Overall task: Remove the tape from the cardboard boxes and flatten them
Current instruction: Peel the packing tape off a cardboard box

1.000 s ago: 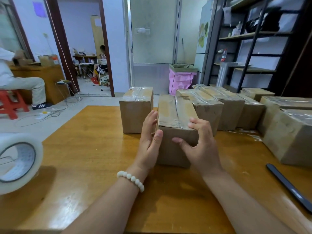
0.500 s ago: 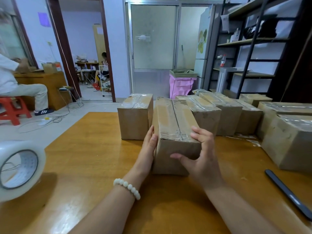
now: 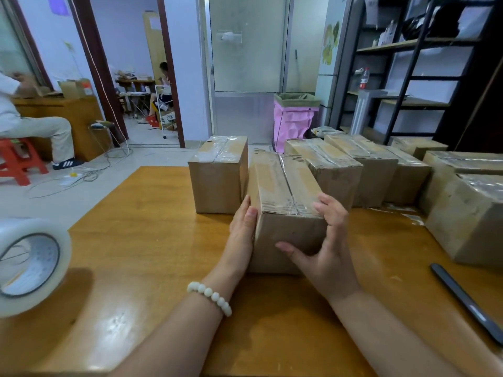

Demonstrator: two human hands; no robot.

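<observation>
A taped brown cardboard box (image 3: pixel 285 186) stands on the wooden table (image 3: pixel 136 268) right in front of me, clear tape (image 3: pixel 288 191) running along its top seam. My left hand (image 3: pixel 242 227), a white bead bracelet on its wrist, lies flat against the box's left side. My right hand (image 3: pixel 326 246) grips the near right corner, fingers curled over the top edge and thumb stretched across the front face.
Another taped box (image 3: pixel 217 175) stands just left behind; a row of boxes (image 3: pixel 367 164) and larger boxes (image 3: pixel 468 213) fill the right. A clear tape roll (image 3: pixel 30 262) sits far left, a dark slim tool (image 3: pixel 468 303) lies right. People sit in the background.
My left hand has slid from the box's front corner to lie flat along its left side. My right hand's fingers have settled over the top right edge.
</observation>
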